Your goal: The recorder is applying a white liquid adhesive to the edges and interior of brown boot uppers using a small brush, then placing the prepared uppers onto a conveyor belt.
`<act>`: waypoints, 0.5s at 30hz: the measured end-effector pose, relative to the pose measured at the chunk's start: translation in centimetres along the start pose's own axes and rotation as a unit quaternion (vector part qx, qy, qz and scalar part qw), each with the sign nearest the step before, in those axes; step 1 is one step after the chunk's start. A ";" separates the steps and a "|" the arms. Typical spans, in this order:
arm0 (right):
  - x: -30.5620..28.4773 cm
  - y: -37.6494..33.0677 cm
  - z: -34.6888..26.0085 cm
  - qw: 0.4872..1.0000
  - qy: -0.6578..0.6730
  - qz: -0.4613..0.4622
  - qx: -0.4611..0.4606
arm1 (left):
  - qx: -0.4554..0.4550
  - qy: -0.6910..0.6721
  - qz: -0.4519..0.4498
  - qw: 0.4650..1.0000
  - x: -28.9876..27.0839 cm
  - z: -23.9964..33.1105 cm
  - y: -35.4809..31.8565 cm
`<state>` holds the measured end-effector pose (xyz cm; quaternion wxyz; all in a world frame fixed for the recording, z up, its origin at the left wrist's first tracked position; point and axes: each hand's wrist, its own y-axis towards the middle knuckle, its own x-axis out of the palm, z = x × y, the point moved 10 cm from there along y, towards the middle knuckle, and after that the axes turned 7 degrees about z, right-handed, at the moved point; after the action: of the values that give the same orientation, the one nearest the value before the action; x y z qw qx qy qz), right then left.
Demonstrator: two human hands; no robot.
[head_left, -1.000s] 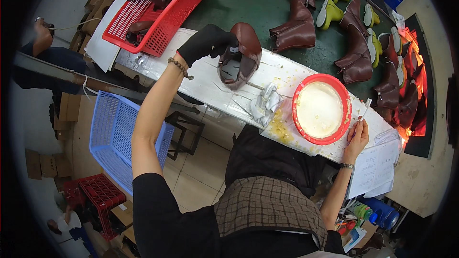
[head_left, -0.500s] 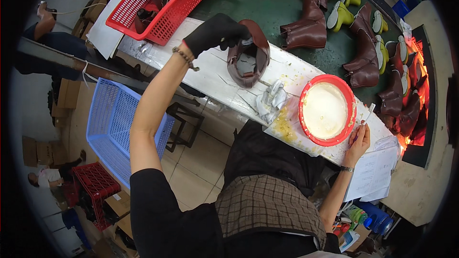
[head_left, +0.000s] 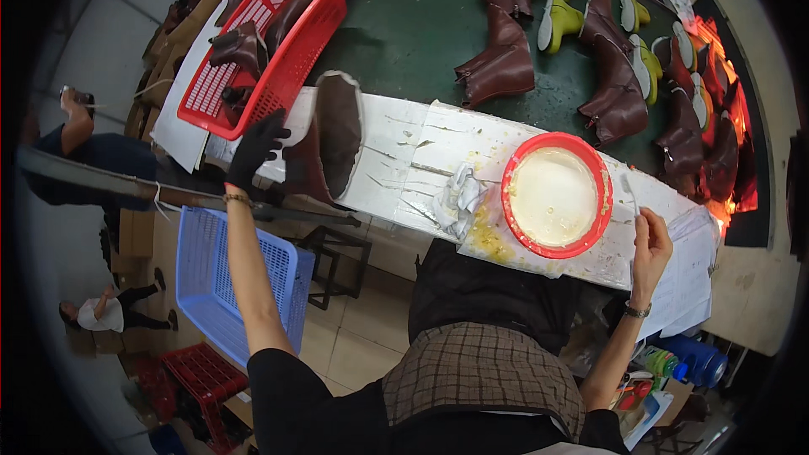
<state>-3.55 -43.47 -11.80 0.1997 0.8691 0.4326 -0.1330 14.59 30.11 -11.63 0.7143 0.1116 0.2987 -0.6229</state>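
Note:
My left hand (head_left: 259, 150), in a black glove, has its fingers spread. It is beside a brown boot upper (head_left: 337, 139) on the white bench, by the red basket; whether the fingertips touch the upper I cannot tell. The upper's pale-edged opening faces up. My right hand (head_left: 650, 254) is bare and pinches a thin white-handled brush (head_left: 632, 194), its tip hard to make out. This hand is just right of a red tub (head_left: 516, 202) of creamy white liquid. A crumpled white cloth (head_left: 460, 200) lies left of the tub.
The red basket (head_left: 291, 84) holds brown boots. On the green conveyor (head_left: 404, 42) stand brown boots (head_left: 497, 59) and yellow-green shoe pieces (head_left: 560, 21), near a glowing heater opening (head_left: 742, 152). A blue basket (head_left: 202, 286) is on the floor. Papers (head_left: 683, 286) hang at the right. Other people are at the left.
My left hand has moved left and let go of the boot upper it gripped. The upper now lies farther left, turned with its opening up. My right hand keeps the brush beside the tub.

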 end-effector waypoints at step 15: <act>5.1 -0.5 -8.3 0.947 -0.250 -0.085 -0.185 | 0.217 0.069 -0.026 0.973 14.6 15.8 -3.9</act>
<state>-0.45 -35.79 -6.61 0.4463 0.7160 0.4580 -0.2800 16.09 8.89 -6.47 0.6343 0.2985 0.2078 -0.6822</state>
